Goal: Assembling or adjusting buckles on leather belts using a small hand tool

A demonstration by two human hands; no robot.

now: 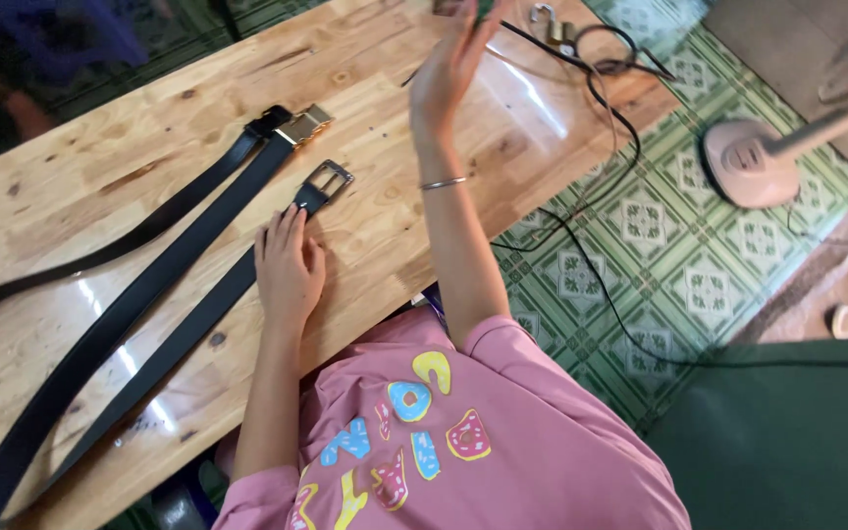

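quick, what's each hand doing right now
Left hand: open, flat on the black belt near its silver buckle.
Right hand: raised, open; fingertips cut off.

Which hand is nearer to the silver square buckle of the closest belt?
Left. The left hand lies flat on the belt just below the silver square buckle. The right hand is raised well off the wooden table, up beyond the buckle.

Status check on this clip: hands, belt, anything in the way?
Left hand flat on belt near its buckle. Right hand raised, open, empty. Second belt alongside; cable at far edge.
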